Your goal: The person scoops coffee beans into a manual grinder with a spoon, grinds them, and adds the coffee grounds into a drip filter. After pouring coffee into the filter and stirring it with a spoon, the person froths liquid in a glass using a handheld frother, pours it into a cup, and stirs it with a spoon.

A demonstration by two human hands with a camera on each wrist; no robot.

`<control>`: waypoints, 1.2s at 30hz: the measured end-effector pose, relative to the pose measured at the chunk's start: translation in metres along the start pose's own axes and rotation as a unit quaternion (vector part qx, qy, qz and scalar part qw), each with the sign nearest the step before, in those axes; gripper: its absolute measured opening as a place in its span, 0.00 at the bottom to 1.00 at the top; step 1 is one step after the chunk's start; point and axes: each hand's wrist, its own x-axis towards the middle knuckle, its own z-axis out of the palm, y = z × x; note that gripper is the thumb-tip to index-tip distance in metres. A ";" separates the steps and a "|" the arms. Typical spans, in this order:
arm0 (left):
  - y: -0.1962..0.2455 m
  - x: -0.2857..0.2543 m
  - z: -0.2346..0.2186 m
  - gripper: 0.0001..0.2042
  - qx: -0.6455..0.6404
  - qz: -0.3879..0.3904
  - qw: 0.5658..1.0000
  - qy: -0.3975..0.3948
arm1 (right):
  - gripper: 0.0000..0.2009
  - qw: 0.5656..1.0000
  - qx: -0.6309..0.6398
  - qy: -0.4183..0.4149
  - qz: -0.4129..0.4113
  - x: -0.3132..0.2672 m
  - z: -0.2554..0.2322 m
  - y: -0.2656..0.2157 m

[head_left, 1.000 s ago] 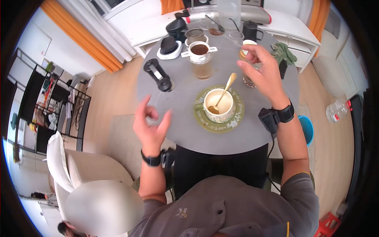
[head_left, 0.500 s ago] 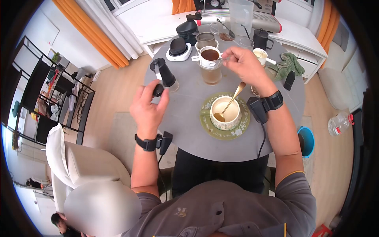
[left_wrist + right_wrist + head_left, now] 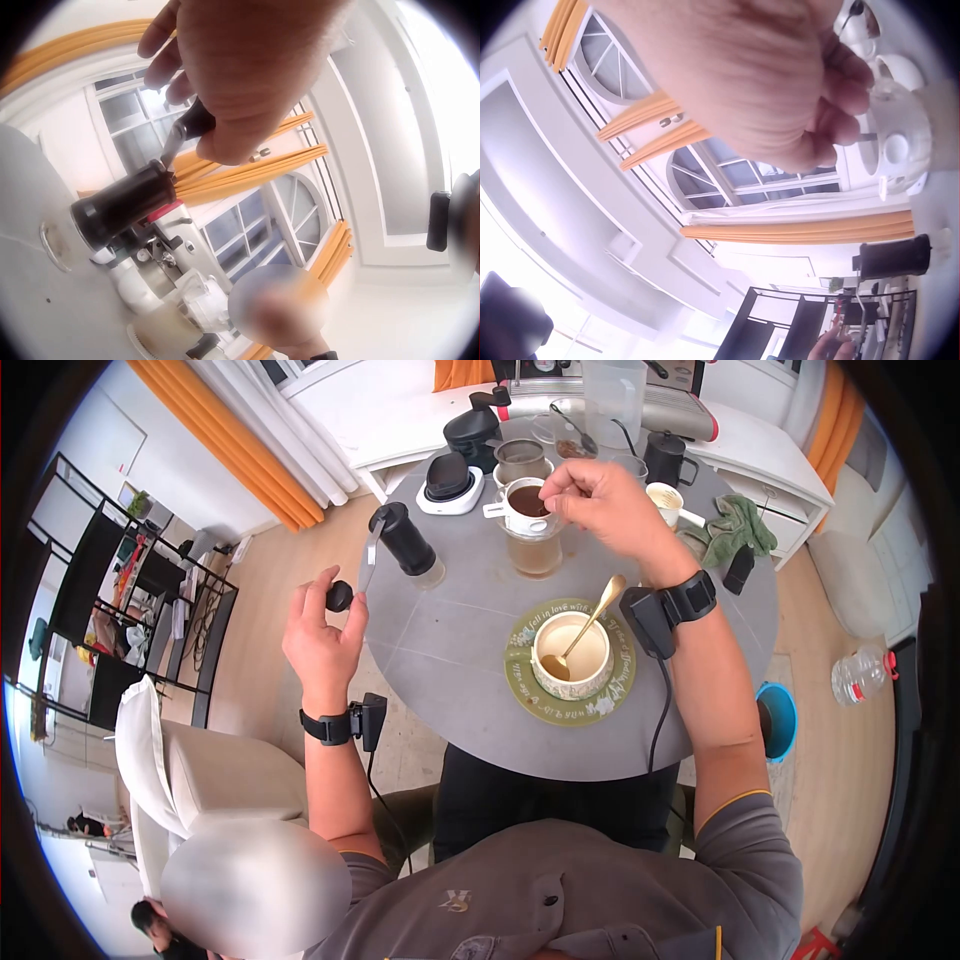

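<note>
My left hand (image 3: 325, 645) pinches the round black knob (image 3: 339, 596) on the crank of a black hand coffee grinder (image 3: 404, 542), which stands on the grey table. In the left wrist view the metal crank (image 3: 172, 142) reaches from the grinder's top to this hand. My right hand (image 3: 600, 505) has its fingertips curled at the right rim of a white dripper (image 3: 497, 510) holding dark coffee. The dripper sits over a glass server (image 3: 534, 555) with brownish liquid. The fingers cover its right side, and I cannot tell whether they grip it.
Nearer me, a cream cup (image 3: 575, 680) with a gold spoon (image 3: 605, 600) stands on a green round mat (image 3: 525, 695). Behind are a white scale (image 3: 445, 500), a sieve cup (image 3: 520, 458), a black jug (image 3: 668, 458) and a white cup (image 3: 664, 498). A green cloth (image 3: 735, 528) lies right.
My left hand reached the grinder's knob, then moved left with it, swinging the crank outward. My right hand came left from beside the jar to the dripper's rim.
</note>
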 end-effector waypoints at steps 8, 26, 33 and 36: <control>0.053 -0.010 -0.036 0.29 -0.138 0.143 0.970 0.138 | 0.07 0.999 0.027 0.043 -0.006 0.001 0.004 -0.004; 0.104 0.085 0.138 0.40 -0.316 0.140 0.913 -0.218 | 0.12 0.998 -0.022 0.061 -0.021 0.012 -0.007 0.003; 0.102 0.084 0.152 0.38 -0.311 0.165 0.919 -0.180 | 0.10 0.998 0.030 0.039 -0.027 0.014 0.007 0.008; 0.101 0.083 0.156 0.36 -0.306 0.172 0.923 -0.160 | 0.10 0.998 0.047 0.033 -0.014 0.015 0.010 0.010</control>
